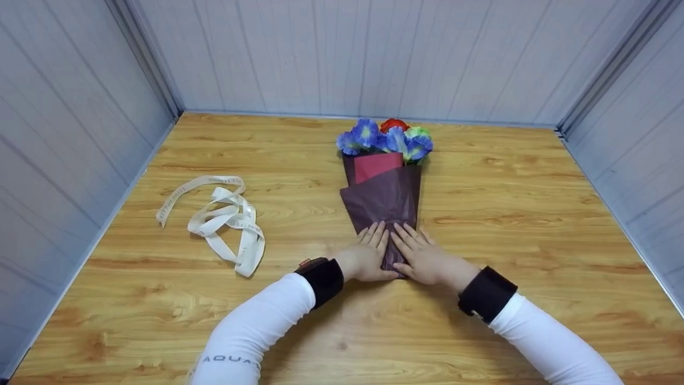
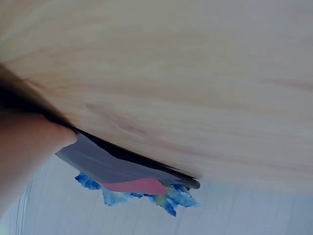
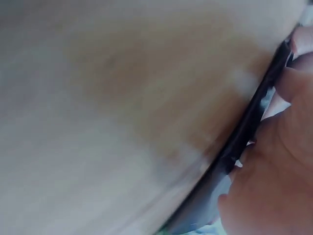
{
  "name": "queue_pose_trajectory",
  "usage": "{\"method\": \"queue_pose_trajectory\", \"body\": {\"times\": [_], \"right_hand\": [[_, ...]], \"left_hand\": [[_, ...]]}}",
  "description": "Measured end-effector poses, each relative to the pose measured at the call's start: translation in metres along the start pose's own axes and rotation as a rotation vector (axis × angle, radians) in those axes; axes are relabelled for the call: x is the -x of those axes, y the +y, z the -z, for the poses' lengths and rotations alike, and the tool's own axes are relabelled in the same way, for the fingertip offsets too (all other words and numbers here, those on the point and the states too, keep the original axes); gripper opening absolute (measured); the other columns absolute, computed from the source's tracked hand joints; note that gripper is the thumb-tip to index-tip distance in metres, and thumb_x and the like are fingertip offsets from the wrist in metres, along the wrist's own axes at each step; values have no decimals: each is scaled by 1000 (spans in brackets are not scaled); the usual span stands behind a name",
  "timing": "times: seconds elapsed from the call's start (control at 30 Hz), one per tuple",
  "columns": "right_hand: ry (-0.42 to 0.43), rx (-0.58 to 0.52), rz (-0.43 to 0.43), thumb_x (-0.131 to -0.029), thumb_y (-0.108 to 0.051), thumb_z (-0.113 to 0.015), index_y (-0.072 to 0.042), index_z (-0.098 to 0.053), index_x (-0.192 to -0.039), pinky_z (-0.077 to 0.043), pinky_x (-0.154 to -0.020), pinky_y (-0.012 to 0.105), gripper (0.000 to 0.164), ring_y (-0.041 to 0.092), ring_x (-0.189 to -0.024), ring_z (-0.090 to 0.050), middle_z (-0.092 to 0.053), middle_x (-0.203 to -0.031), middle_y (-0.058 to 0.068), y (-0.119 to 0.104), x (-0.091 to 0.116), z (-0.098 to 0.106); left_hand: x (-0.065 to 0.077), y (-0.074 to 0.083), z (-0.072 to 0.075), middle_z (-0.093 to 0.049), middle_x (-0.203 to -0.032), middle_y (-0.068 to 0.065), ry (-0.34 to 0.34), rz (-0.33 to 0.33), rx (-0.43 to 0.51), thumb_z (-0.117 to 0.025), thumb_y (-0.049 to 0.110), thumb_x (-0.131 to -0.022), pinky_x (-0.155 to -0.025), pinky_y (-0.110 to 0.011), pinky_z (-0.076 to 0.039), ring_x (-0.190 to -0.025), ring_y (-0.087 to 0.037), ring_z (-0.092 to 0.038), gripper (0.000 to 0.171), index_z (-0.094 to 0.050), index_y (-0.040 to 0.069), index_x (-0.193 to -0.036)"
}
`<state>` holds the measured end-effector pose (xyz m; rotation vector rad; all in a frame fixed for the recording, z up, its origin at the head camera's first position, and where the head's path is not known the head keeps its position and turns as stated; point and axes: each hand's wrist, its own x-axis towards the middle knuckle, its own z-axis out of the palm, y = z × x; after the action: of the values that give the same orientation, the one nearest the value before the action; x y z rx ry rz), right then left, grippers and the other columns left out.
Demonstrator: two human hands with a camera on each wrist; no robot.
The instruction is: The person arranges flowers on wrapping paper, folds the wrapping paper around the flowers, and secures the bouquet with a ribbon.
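Note:
A bouquet (image 1: 382, 198) lies on the wooden table, wrapped in dark purple paper with a red inner sheet (image 1: 377, 164). Blue flowers (image 1: 366, 133), a red one (image 1: 394, 124) and a pale green one show at its far end. Across the narrow lower part of the wrapping, my left hand (image 1: 370, 256) lies with straight fingers on the left side. My right hand (image 1: 422, 258) rests on the right side, its fingers extended too. Both thumbs point inward near the paper's bottom end. In the right wrist view, the right hand (image 3: 274, 176) touches the dark wrapping; the flowers are mostly hidden there.
A loose white printed ribbon (image 1: 248, 235) lies in tangled loops on the left of the table, with a separate-looking strip (image 1: 181, 191) curving behind it. Pale panel walls (image 1: 342, 59) stand at the back and both sides of the wooden tabletop (image 1: 523, 214).

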<state>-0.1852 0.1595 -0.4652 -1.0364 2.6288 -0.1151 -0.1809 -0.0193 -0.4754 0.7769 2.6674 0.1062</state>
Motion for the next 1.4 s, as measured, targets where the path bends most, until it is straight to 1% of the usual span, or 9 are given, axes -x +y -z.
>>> {"method": "queue_pose_trajectory", "body": {"times": [0.07,0.17,0.3,0.43,0.6,0.77,1.03,1.17,1.4], "right_hand": [[-22,-43,11,-101,-28,-40,10,-20,-146,-7,-113,59,62,43,-143,-7,-9,-155,28,-3,0,-1],[-29,-181,11,-103,-26,-35,12,-18,-145,-6,-114,58,60,44,-143,-4,-6,-154,29,-4,0,-2],[-39,-360,-23,-104,-35,-28,14,-14,-144,-1,-114,56,65,44,-143,3,-2,-154,29,-5,-1,0],[-21,-427,-35,-104,-32,-28,16,-15,-142,-1,-114,57,62,46,-142,4,-2,-153,31,-8,-1,3],[42,-361,-98,-104,-25,-29,16,-20,-142,-6,-114,56,56,46,-142,-3,-8,-152,31,-10,-1,4],[96,-253,-152,-103,-23,-31,18,-25,-140,-11,-115,54,55,48,-140,-11,-15,-149,35,-3,-17,5],[100,-223,-221,-102,-23,-35,22,-22,-138,-13,-114,54,59,52,-138,-12,-11,-148,40,15,-38,8],[73,-220,-239,-102,-25,-37,23,-18,-138,-10,-115,54,63,51,-139,-8,-6,-148,40,9,-34,5],[57,-191,-248,-102,-25,-36,24,-19,-138,-11,-115,54,63,50,-140,-8,-7,-148,40,-5,-17,0]], "left_hand": [[0,2,0,-5,-158,-21,27,5,26,-48,56,-90,-119,-39,-9,-146,-33,-3,91,-12,-1,-150],[-1,6,-3,-6,-157,-21,53,23,25,-46,55,-90,-119,-41,-9,-146,-35,-3,89,-13,0,-150],[-2,12,-9,-6,-158,-20,95,67,-42,-38,66,-89,-118,-42,-9,-146,-34,-3,94,-12,0,-151],[-3,15,-12,-8,-157,-21,129,103,-80,-36,73,-86,-118,-43,-10,-146,-35,-5,101,-12,-1,-151],[-2,15,-9,-8,-157,-21,130,106,-105,-35,76,-85,-118,-43,-10,-146,-34,-6,104,-11,-1,-150],[-1,15,-9,-6,-158,-20,121,115,-86,-34,76,-85,-118,-42,-10,-146,-33,-5,104,-10,0,-151],[-1,17,-11,-5,-158,-20,119,110,-93,-33,76,-85,-118,-41,-10,-146,-33,-5,104,-8,0,-151],[3,20,-14,-6,-158,-20,123,97,-107,-32,76,-85,-118,-42,-10,-146,-33,-6,103,-9,0,-151],[16,31,-22,-9,-157,-21,115,83,-113,-31,76,-85,-118,-43,-12,-146,-34,-8,102,-13,0,-150]]}}
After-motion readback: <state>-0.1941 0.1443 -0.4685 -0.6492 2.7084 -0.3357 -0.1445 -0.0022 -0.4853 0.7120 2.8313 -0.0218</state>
